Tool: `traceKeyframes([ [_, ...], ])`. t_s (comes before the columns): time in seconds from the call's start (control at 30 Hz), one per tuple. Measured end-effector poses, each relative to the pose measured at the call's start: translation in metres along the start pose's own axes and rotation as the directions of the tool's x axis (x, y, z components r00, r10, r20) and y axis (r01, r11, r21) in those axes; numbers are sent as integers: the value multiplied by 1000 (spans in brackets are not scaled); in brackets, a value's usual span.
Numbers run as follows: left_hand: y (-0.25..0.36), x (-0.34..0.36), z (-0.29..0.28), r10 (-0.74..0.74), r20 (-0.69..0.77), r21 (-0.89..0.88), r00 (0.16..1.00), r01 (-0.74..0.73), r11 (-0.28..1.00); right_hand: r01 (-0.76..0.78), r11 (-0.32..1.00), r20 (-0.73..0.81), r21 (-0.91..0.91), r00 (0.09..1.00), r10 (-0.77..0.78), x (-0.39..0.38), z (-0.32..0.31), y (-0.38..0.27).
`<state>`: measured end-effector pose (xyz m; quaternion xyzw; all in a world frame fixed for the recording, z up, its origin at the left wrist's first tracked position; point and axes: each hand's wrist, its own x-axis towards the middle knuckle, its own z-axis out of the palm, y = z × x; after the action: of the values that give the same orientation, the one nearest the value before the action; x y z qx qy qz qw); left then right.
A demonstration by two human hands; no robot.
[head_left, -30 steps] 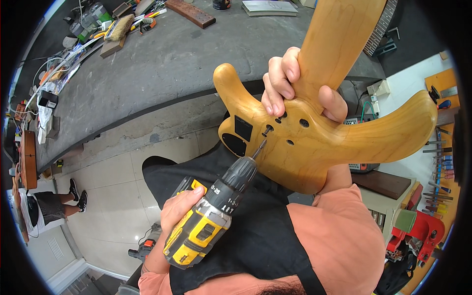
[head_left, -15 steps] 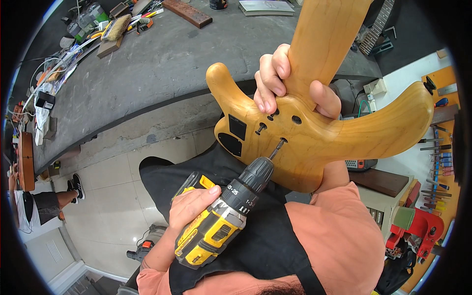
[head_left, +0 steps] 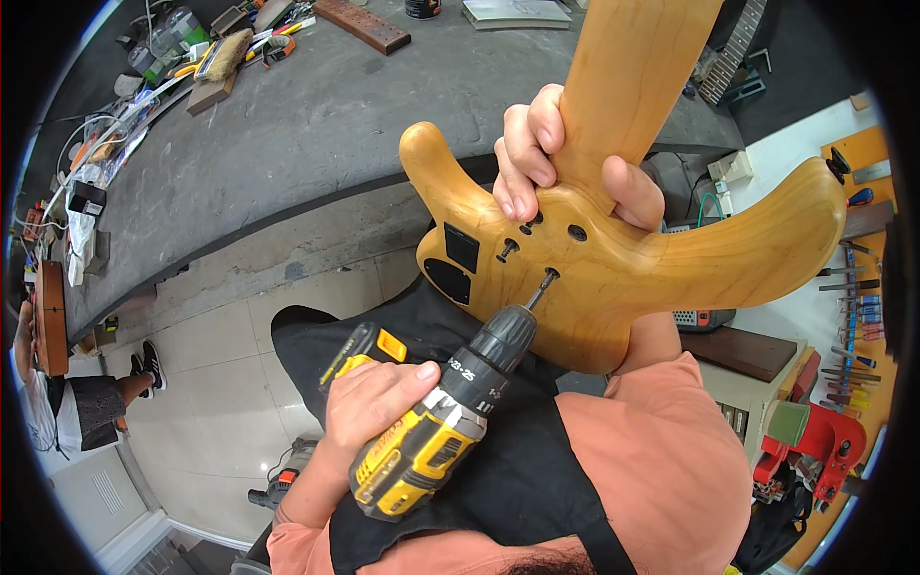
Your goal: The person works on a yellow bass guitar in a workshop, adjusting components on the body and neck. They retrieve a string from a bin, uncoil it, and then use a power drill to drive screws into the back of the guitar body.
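A yellow and black cordless drill [head_left: 422,450] is in my left hand [head_left: 374,402], its fingers wrapped round the grip and thumb along the side. The drill's long bit [head_left: 542,289] points up and right, its tip at a screw hole in the back of a wooden electric guitar body [head_left: 594,287]. My right hand [head_left: 527,153] comes from behind and grips the guitar where the neck [head_left: 637,77] meets the body, fingers on one side, thumb on the other. Near the bit, a dark screw [head_left: 508,251] stands proud of the wood, and a round hole [head_left: 577,233] shows. Two black cover plates [head_left: 462,247] lie at the left.
A dark workbench [head_left: 316,125] curves ahead, with a brush [head_left: 223,59], a drilled wood block [head_left: 362,25] and tools along its far left. A red machine [head_left: 829,450] and a tool rack [head_left: 858,326] stand at the right. Another person [head_left: 91,412] is at the far left.
The drill has rolled slightly in my left hand, its battery end swinging up and right. The guitar and my right hand barely move. The person at far left has shifted a little.
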<state>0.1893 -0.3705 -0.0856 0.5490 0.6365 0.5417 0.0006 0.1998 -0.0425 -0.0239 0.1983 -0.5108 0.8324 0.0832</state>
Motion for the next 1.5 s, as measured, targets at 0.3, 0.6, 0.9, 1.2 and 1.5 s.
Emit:
traceKeyframes([
  [0.3, 33, 44, -45, 100, 238, 469, 966, -204, 859, -50, 996, -10, 72, 999, 51, -3, 4, 2],
  [0.6, 27, 17, -30, -7, 129, 284, 992, -30, 958, -57, 998, -6, 4, 998, 57, 5, 9, 5],
  [0.9, 18, 0, -19, -18, 15, 132, 1000, 16, 991, -20, 1000, -19, -1, 1000, 20, 5, 9, 5],
  [1.2, 19, -6, -18, -41, -11, 76, 999, 41, 996, -18, 1000, -16, -12, 1000, 18, 3, 9, 3],
  [1.5, 25, -6, -20, 23, -96, 97, 995, -13, 995, -21, 1000, -24, -7, 1000, 20, 1, 7, 0],
])
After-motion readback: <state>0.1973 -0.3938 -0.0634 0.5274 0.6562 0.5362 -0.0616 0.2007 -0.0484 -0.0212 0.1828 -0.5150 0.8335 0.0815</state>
